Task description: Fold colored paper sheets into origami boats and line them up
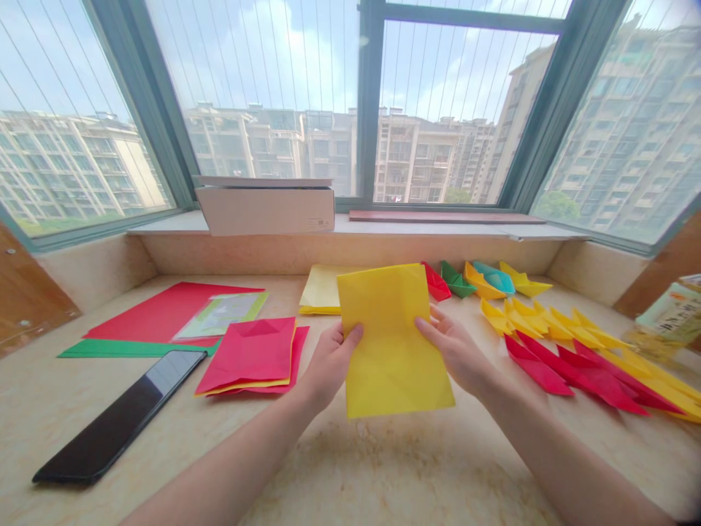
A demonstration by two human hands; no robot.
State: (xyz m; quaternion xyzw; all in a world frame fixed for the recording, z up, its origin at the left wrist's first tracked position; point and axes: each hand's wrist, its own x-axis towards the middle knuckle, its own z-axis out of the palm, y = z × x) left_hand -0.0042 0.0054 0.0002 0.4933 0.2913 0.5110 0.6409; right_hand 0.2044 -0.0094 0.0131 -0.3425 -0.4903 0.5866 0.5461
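A folded sheet of yellow paper (395, 351) is held up above the counter, with faint crease lines across its face. My left hand (330, 359) grips its left edge, thumb in front and fingers behind. On the right edge, my right hand (450, 342) pinches the sheet the same way, the fingers partly hidden. Left of my left hand lies a stack of folded red and yellow paper (249, 356). Behind the held sheet sits a pale yellow paper stack (319, 286), partly covered. Red paper boats (580, 376) lie to the right of my right hand.
Several small boats (485, 281) in mixed colours stand at the back right, with yellow boats (539, 320) before them. At left are a black phone (117, 420), red sheets (158, 314) and a green sheet (120, 349). A white box (266, 210) rests on the windowsill.
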